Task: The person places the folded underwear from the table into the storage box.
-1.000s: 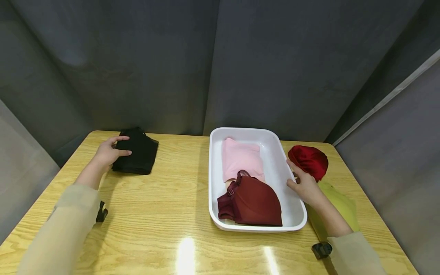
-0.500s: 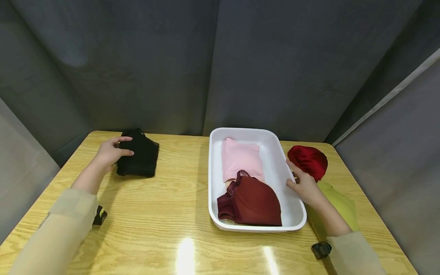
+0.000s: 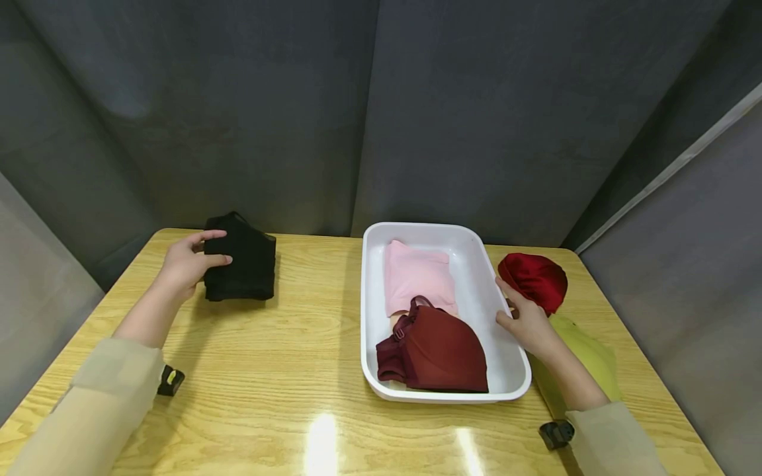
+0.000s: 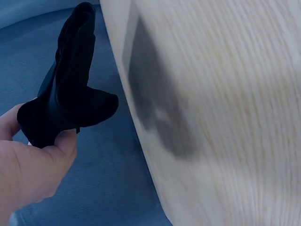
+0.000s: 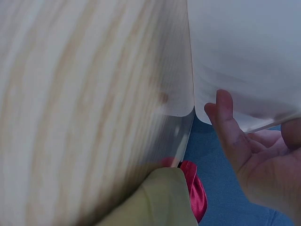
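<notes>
My left hand (image 3: pixel 184 264) pinches a black folded bra (image 3: pixel 244 264) near the table's far left corner. In the left wrist view, the black bra (image 4: pixel 77 89) is up off the table, its shadow falling on the wood. On the right side, my right hand (image 3: pixel 530 324) holds the rim of a white plastic tub (image 3: pixel 440 396), thumb over the edge. The right wrist view has its fingers against the outside of the tub (image 5: pixel 249 52). Inside the tub lie a pink folded garment (image 3: pixel 419 277) and, nearer me, a dark red folded bra (image 3: pixel 449 350) with its strap showing.
Right of the tub sit a shiny red cloth item (image 3: pixel 542 277) and a yellow-green folded garment (image 3: pixel 595 357), the latter partly under my right forearm. Dark grey curtain-like panels (image 3: pixel 286 132) stand behind the wooden table (image 3: pixel 286 330) and at both sides.
The black bra has come up off the table slightly in my left hand and turned more upright. My right hand and the tub have stayed in place.
</notes>
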Action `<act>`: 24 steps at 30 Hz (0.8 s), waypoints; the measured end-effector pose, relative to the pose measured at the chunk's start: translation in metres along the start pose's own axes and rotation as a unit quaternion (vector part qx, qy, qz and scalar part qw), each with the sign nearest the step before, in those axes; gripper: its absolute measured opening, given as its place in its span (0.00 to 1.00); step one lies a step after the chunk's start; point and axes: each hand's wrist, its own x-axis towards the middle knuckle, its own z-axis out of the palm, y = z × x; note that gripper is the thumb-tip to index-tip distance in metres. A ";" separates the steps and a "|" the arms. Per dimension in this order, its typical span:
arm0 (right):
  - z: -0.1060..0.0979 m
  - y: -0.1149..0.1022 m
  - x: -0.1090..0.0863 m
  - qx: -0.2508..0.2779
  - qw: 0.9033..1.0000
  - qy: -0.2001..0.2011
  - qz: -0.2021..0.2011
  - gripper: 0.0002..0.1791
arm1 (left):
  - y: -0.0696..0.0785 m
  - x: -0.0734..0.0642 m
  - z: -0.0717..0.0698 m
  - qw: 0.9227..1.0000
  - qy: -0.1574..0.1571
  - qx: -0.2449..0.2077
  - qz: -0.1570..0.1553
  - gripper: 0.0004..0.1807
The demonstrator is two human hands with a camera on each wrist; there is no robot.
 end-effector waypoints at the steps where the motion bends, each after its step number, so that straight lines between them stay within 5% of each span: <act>1: 0.000 0.000 0.000 -0.001 1.000 0.000 0.000 0.35 | 0.002 -0.001 0.000 1.000 0.002 -0.002 -0.002 0.35; 24: -0.001 -0.005 0.000 0.007 1.000 -0.008 0.007 0.35 | 0.041 -0.031 0.006 0.993 0.051 -0.103 0.003 0.33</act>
